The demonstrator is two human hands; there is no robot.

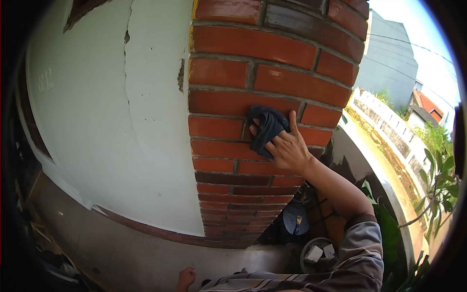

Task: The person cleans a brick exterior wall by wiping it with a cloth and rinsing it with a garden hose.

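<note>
My right hand (pixel 288 148) presses a dark, bunched cloth (pixel 267 127) against the glazed red-brown brick facing (pixel 224 102) of a pillar. Its fingers are partly buried in the folds, and the thumb points up along the bricks. Low in the view, close to my body, my left hand (pixel 186 277) hangs with its fingers curled, and nothing shows in it. Grey mortar lines run between the bricks.
A white plastered wall (pixel 155 146) with a long crack meets the bricks on the left. Below right stand a bucket (pixel 304 258) with white blocks inside and a dark cap-like object (pixel 295 219). A leafy plant (pixel 442 180) and a low boundary wall (pixel 384 117) lie further right.
</note>
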